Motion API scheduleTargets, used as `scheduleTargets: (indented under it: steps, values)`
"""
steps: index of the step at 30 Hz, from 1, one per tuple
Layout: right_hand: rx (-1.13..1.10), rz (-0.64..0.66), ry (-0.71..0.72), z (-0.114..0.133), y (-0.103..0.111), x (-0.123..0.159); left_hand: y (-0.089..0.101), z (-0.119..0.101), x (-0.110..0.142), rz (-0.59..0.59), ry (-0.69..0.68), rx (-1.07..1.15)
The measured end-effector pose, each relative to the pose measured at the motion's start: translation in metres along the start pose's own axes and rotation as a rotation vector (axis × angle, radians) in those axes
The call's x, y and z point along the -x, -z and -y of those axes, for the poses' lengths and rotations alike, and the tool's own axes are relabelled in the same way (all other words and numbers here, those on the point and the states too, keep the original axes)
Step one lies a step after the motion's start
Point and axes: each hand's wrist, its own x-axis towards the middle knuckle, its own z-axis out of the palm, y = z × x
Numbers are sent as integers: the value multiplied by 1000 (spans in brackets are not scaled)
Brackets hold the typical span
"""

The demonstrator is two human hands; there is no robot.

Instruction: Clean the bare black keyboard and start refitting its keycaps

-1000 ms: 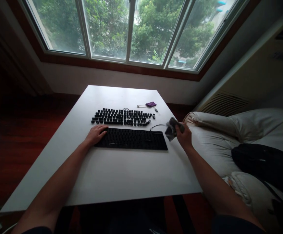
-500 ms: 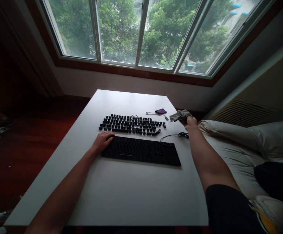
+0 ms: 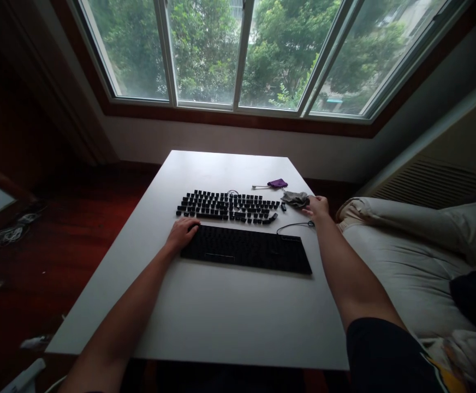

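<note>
The person's left hand (image 3: pixel 183 233) lies over the far left corner of a long, flat, black keyboard (image 3: pixel 246 248) on a white, smooth-topped table (image 3: pixel 221 305); whether it pinches the edge cannot be told. The fingers of the right hand (image 3: pixel 316 207) touch a crumpled grey cloth (image 3: pixel 294 198) near the table's right edge, their grip unclear. Small black keycaps (image 3: pixel 213 207) sit in rows beyond the keyboard. Behind the cloth lies a small purple fabric bundle (image 3: pixel 278 183) (perhaps a pouch, its inside hidden)
</note>
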Motion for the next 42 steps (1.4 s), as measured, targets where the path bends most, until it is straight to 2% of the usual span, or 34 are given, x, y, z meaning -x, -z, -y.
scheduleTargets:
  steps: [3, 9, 12, 16, 22, 30, 42]
  values:
    - [11, 56, 46, 1, 4, 26, 0, 0, 1, -6, 2, 0]
    - [81, 246, 346, -23, 19, 100, 5, 0, 3, 15, 33, 71]
    - [261, 325, 525, -38, 30, 132, 8, -1, 8, -2, 70, 81]
    - [500, 320, 696, -52, 38, 153, 9, -1, 14, -18, 87, 50]
    - [792, 229, 713, -58, 28, 143, 8, 0, 12, -18, 73, 42]
    - [758, 357, 970, -47, 2, 108, 7, -4, 2, -40, 73, -100]
    - [769, 409, 1006, -59, -5, 93, 1, -1, -5, -96, 155, -119]
